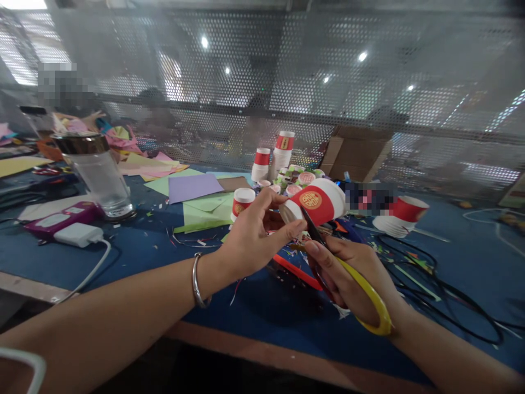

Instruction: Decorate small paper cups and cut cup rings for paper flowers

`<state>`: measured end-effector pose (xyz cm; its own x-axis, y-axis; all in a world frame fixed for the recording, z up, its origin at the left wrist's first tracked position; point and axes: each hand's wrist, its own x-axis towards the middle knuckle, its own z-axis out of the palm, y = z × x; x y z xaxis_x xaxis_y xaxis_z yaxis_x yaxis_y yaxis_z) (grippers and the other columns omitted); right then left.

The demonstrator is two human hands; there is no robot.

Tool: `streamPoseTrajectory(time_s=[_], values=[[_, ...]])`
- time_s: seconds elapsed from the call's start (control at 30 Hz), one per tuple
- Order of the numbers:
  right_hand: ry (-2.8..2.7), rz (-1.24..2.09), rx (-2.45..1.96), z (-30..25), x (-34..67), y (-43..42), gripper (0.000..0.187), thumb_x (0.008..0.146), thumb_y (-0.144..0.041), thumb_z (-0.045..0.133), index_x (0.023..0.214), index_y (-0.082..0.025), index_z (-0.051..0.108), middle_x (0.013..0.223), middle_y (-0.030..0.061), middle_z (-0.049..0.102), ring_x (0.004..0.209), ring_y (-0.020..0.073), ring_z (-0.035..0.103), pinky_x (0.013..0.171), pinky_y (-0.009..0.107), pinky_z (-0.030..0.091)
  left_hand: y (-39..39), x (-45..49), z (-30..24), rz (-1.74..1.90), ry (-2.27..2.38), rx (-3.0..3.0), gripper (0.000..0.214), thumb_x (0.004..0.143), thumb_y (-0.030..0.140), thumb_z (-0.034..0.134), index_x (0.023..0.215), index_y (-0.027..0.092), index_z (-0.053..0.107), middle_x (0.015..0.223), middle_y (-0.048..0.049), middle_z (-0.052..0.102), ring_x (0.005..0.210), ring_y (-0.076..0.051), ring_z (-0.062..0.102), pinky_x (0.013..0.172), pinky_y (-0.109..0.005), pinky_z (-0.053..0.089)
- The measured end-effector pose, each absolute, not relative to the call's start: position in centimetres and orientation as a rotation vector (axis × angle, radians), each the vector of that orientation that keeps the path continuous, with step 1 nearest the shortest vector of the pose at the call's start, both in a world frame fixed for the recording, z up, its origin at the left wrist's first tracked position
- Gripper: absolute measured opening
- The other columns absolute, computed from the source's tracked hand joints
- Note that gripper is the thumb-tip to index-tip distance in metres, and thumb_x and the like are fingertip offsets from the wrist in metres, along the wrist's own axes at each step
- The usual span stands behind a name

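Note:
My left hand grips a red and white paper cup near one end, thumb below and fingers behind. The cup lies tilted on its side in the air, a round yellow emblem facing me. In my right hand are scissors with yellow handles, my fingers wrapped round them. Their dark blade touches or overlaps the cup wall beside the emblem; whether it cuts in cannot be seen. Behind my left hand a smaller red and white cup stands upright on the table.
Stacked paper cups stand at the back, with a cardboard box to their right. Another cup stack and black cables lie right. Purple paper, a glass bottle and a purple power strip are left.

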<state>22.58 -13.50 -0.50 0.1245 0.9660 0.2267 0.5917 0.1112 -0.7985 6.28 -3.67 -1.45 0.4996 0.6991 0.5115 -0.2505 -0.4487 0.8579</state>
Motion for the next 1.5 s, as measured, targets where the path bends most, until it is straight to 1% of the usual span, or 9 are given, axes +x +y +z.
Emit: streamPoseTrajectory(time_s=[0.17,0.3,0.5,0.7,0.87,0.97,1.07,1.3,1.5], values=[[-1.577,0.625,-1.561,-0.3,22.7,-13.5,0.056,0.086,-0.074,0.058,0.064,-0.023,0.049,0.038,-0.0075,0.041,0.03,0.0094,0.037,0.032,0.023,0.029,-3.4,6.3,-1.2,1.129,0.389,1.716,0.034,0.086,0.037,0.075,0.104,0.019,0.051,0.092,-0.0018,0.067,0.077,-0.012,0.065,0.068,-0.024,0.053],[-1.466,0.725,-1.612,0.1,22.3,-13.7,0.056,0.085,-0.075,0.059,0.064,-0.024,0.048,0.039,-0.0074,0.042,0.03,0.0101,0.039,0.033,0.022,0.031,-3.1,6.3,-1.1,1.082,0.417,1.729,0.035,0.085,0.035,0.076,0.104,0.019,0.052,0.088,-0.0006,0.066,0.074,-0.011,0.065,0.066,-0.023,0.052],[-1.386,0.79,-1.642,0.5,21.6,-14.0,0.062,0.085,-0.077,0.056,0.058,-0.023,0.042,0.037,-0.0064,0.04,0.03,0.0089,0.039,0.035,0.021,0.031,-3.5,6.2,-1.4,1.083,0.474,1.85,0.032,0.088,0.038,0.072,0.108,0.02,0.055,0.099,-0.0057,0.071,0.089,-0.018,0.071,0.08,-0.031,0.058],[-1.348,0.826,-1.651,0.5,21.6,-14.0,0.059,0.082,-0.077,0.06,0.064,-0.021,0.051,0.038,-0.0077,0.04,0.028,0.0083,0.04,0.032,0.019,0.031,-3.9,5.5,-0.9,1.12,0.532,2.083,0.034,0.091,0.037,0.069,0.117,0.019,0.057,0.105,-0.0091,0.074,0.097,-0.022,0.071,0.084,-0.033,0.058],[-1.377,0.782,-1.633,0.8,21.6,-14.0,0.061,0.082,-0.08,0.057,0.066,-0.021,0.054,0.039,-0.0077,0.04,0.029,0.0084,0.039,0.032,0.02,0.031,-3.6,5.9,-1.0,1.143,0.484,1.99,0.041,0.085,0.032,0.075,0.118,0.02,0.054,0.11,-0.0098,0.072,0.103,-0.023,0.071,0.091,-0.036,0.057],[-1.376,0.758,-1.609,1.0,21.7,-13.9,0.062,0.082,-0.081,0.056,0.063,-0.022,0.052,0.039,-0.0074,0.04,0.029,0.008,0.038,0.033,0.021,0.031,-3.6,6.5,-0.8,1.132,0.409,1.664,0.051,0.081,0.033,0.079,0.118,0.019,0.048,0.11,-0.0105,0.072,0.1,-0.02,0.071,0.089,-0.034,0.057],[-1.39,0.744,-1.609,0.7,22.2,-13.7,0.062,0.083,-0.081,0.055,0.062,-0.022,0.049,0.039,-0.007,0.041,0.029,0.0086,0.039,0.032,0.021,0.032,-3.7,6.8,-0.5,1.042,0.483,1.475,0.052,0.078,0.039,0.081,0.113,0.017,0.049,0.107,-0.0108,0.073,0.093,-0.018,0.071,0.083,-0.032,0.057],[-1.467,0.694,-1.631,0.5,22.5,-13.4,0.063,0.082,-0.081,0.055,0.06,-0.024,0.045,0.041,-0.006,0.043,0.029,0.0095,0.041,0.03,0.022,0.033,-4.0,7.0,-0.3,1.06,0.515,1.362,0.041,0.077,0.039,0.082,0.1,0.019,0.055,0.091,-0.0018,0.07,0.079,-0.012,0.067,0.078,-0.029,0.057],[-1.477,0.703,-1.627,1.1,21.9,-13.9,0.059,0.084,-0.079,0.055,0.064,-0.024,0.049,0.04,-0.0067,0.043,0.03,0.0102,0.04,0.032,0.024,0.034,-4.1,7.1,-0.3,1.092,0.497,1.359,0.035,0.081,0.041,0.078,0.095,0.02,0.055,0.086,-0.0006,0.069,0.076,-0.011,0.066,0.076,-0.028,0.056]])
